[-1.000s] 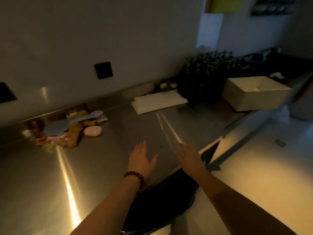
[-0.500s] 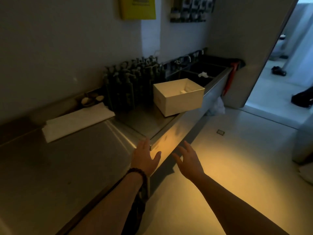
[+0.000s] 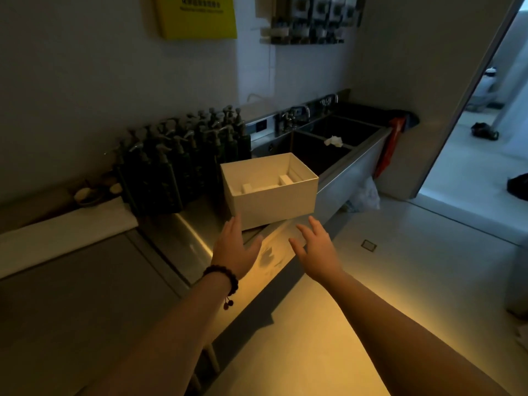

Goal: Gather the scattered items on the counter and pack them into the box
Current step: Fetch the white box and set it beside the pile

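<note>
A white open-topped box (image 3: 274,200) stands on the steel counter (image 3: 85,295) near its front edge, with white cardboard inserts showing inside. My left hand (image 3: 234,247), a bead bracelet at its wrist, is stretched out open, its fingertips close to the box's near left corner. Over the counter's edge, my right hand (image 3: 315,247) reaches toward the box's near right side, fingers spread and holding nothing. The scattered items are out of view to the left.
A cluster of dark pump bottles (image 3: 183,158) stands behind the box against the wall. A folded white cloth (image 3: 65,232) lies to the left. A double sink (image 3: 328,141) with a crumpled white rag lies beyond the box. An open doorway is at right.
The view has swung right, away from the pile of scattered items, and closed in on the box. Both open hands have moved forward to just short of the box.
</note>
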